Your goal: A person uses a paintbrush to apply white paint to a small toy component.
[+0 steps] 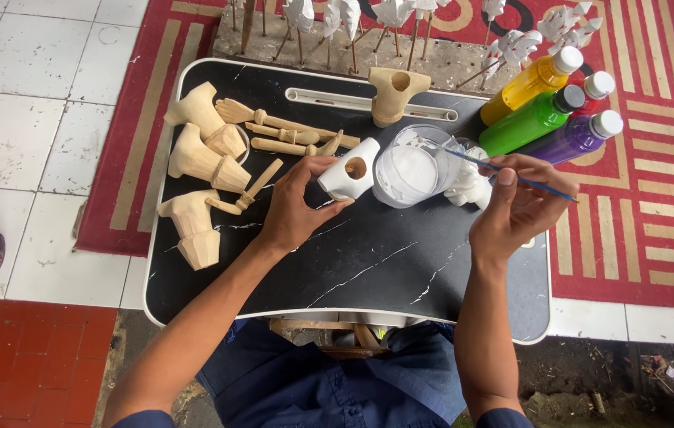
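We see the left hand closed around a white-painted wooden piece with a round hole in its side, thumb and fingers pinching its near end just above the black marbled tray table. The right hand pinches a thin blue paintbrush between thumb and fingertips; the brush tip reaches left into the clear cup of white paint, which stands between the two hands, touching the painted piece. Left of the left hand lie three unpainted wooden bodies and several small wooden arms. Beyond the cup stands another bare wooden piece. Just beyond the right hand lie four capped bottles, plain and without readable labels from here: yellow, green, red and purple. Farther off, white painted pieces on sticks stand over a red patterned rug
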